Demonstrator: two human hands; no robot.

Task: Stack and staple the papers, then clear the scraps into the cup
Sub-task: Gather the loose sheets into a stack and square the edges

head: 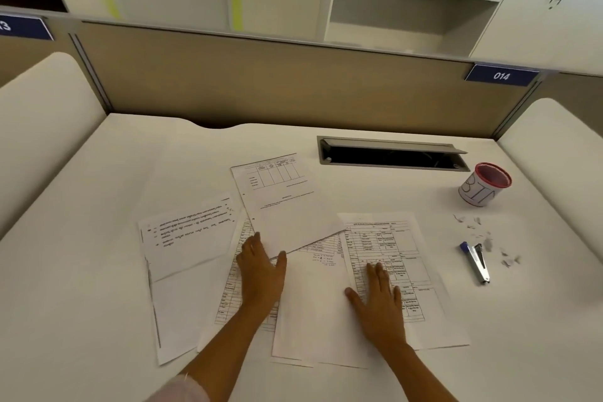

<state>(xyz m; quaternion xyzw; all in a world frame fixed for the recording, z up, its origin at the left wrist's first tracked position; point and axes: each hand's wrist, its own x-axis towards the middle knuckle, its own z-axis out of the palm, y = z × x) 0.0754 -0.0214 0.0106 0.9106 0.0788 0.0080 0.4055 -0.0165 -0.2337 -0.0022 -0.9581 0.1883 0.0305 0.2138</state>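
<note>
Watching remotely, I see the left hand (261, 268) and right hand (380, 300) flat, fingers straight, gripping nothing, resting on the scattered white printed papers (287, 206), blue-and-silver stapler (476, 261) well off right.

Papers (293, 212), scraps (488, 244) and cup (484, 184) around the stapler (477, 263)
The stapler lies on the counter (98, 271) — the papers spread overlapping to its left, the scraps scattered just beside it on the right and behind, the cup upright farther behind — and a cable slot (391, 158) behind and to its left.
</note>
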